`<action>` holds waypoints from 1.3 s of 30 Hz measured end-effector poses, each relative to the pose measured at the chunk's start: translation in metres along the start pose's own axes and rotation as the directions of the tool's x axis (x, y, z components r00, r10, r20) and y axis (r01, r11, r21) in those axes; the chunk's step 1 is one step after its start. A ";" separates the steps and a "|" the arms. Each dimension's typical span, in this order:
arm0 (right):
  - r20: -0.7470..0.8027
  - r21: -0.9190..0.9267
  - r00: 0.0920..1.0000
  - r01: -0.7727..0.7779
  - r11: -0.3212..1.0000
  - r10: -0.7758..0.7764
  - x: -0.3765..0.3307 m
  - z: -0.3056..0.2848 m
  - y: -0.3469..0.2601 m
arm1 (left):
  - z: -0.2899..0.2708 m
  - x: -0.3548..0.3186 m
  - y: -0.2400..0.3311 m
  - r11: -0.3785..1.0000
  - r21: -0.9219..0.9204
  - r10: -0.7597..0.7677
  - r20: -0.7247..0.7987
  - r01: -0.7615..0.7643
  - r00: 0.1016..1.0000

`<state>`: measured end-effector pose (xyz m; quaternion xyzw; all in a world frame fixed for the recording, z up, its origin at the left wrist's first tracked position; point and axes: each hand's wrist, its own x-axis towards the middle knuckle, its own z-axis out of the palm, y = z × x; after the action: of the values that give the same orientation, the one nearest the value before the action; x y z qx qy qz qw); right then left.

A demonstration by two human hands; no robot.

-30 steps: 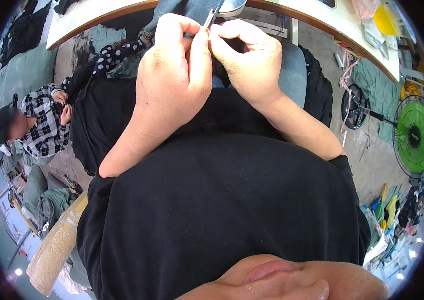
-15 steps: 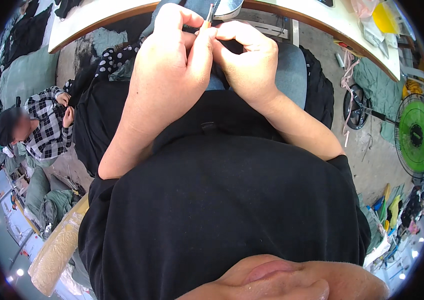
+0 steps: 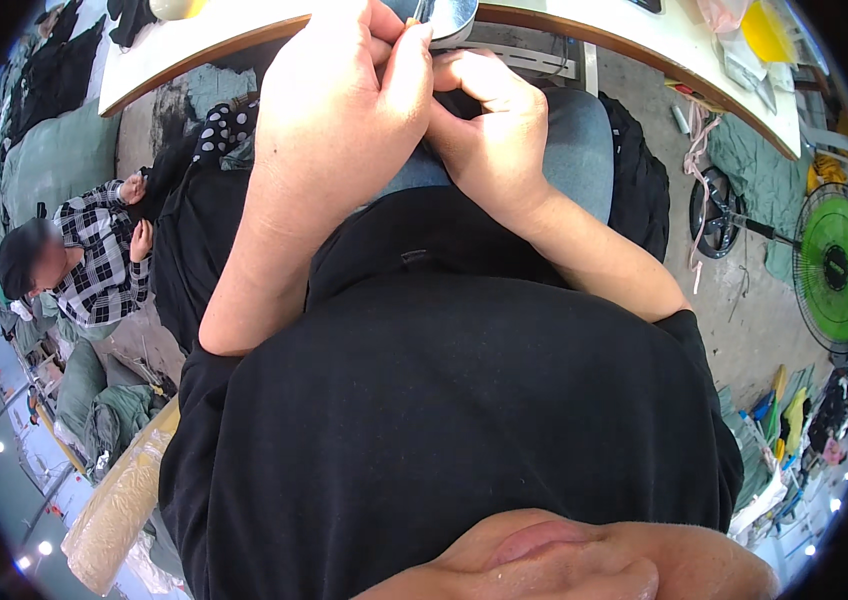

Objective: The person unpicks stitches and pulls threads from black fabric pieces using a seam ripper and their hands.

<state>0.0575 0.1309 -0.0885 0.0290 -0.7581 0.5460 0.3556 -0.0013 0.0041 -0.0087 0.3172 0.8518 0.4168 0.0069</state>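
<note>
Pinching a thin metal tool between left hand fingertips, near the worktop edge; right hand curled shut, touching left. Tool's long axis points away, mostly hidden.

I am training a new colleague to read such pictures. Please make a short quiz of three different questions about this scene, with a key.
1. True or false: the left hand and the right hand are close together, up near the table edge.
2. Which colour has the fan standing on the floor at the right? A) red B) green C) white
3. Fill in: at the left, another person wears a ____ shirt in black and white.

Key: 1 true; 2 B; 3 checked.
</note>
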 end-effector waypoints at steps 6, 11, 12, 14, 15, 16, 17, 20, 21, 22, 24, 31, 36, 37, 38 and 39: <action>-0.007 -0.002 1.000 0.020 1.000 -0.020 0.000 0.001 0.001 | -0.007 0.015 0.019 0.972 0.200 -0.142 0.064 0.126 0.988; -0.030 0.016 1.000 -0.002 1.000 0.003 -0.001 0.001 0.000 | 0.000 0.023 0.020 0.997 0.076 -0.025 -0.070 0.030 0.997; -0.032 0.017 0.999 -0.005 1.000 0.006 0.000 0.002 -0.001 | -0.004 0.023 0.022 0.996 0.080 -0.025 -0.072 0.030 0.997; -0.034 0.022 0.999 -0.005 1.000 0.006 0.001 0.003 -0.004 | -0.013 0.022 0.032 0.989 0.142 0.044 -0.037 -0.039 0.998; -0.042 0.030 0.999 -0.022 0.999 0.023 0.001 0.004 -0.004 | -0.016 0.024 0.033 0.989 0.141 0.047 -0.036 -0.041 0.998; -0.049 0.039 0.998 -0.037 0.999 0.039 0.001 0.004 -0.004 | -0.020 0.025 0.033 0.994 0.103 0.018 0.013 -0.020 1.000; -0.050 0.038 0.998 -0.035 0.999 0.037 0.000 0.003 -0.005 | -0.024 0.026 0.033 0.998 0.068 -0.008 0.062 0.004 0.998; -0.041 0.070 0.992 -0.117 0.991 0.120 -0.003 0.001 -0.005 | -0.026 0.030 0.029 0.979 0.204 -0.043 0.105 0.021 0.993; -0.029 0.080 0.989 -0.140 0.987 0.143 -0.003 0.001 -0.007 | -0.026 0.031 0.029 0.979 0.205 -0.044 0.102 0.022 0.994; -0.016 0.087 0.986 -0.164 0.983 0.166 -0.004 0.001 -0.009 | -0.025 0.034 0.027 0.978 0.206 -0.057 0.132 0.028 0.990; 0.016 0.172 0.958 -0.284 0.943 0.286 -0.002 -0.001 -0.021 | -0.021 0.037 0.019 0.977 0.209 -0.070 0.158 0.036 0.985; 0.146 0.325 0.883 -0.468 0.822 0.445 0.004 -0.028 -0.016 | -0.007 -0.005 -0.037 0.911 -0.167 0.374 -0.049 -0.377 0.926; 0.242 0.368 0.859 -0.512 0.776 0.452 0.020 -0.041 -0.053 | 0.017 -0.059 -0.054 0.855 -0.498 0.068 -0.164 -0.142 0.984; 0.300 0.453 0.838 -0.546 0.705 0.457 0.021 -0.039 -0.064 | 0.024 -0.064 -0.048 0.812 -0.575 0.003 -0.166 -0.099 0.986; 0.359 0.527 0.816 -0.578 0.623 0.453 0.021 -0.036 -0.072 | 0.023 -0.066 -0.047 0.766 -0.640 -0.042 -0.145 -0.061 0.988; 0.357 0.506 0.842 -0.539 0.673 0.406 0.018 -0.030 -0.075 | 0.023 -0.068 -0.046 0.712 -0.702 -0.090 -0.122 -0.022 0.988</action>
<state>0.0923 0.1324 -0.0130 -0.0019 -0.5653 0.8200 0.0903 0.0349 -0.0380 -0.0736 0.2437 0.6341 0.7304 0.0714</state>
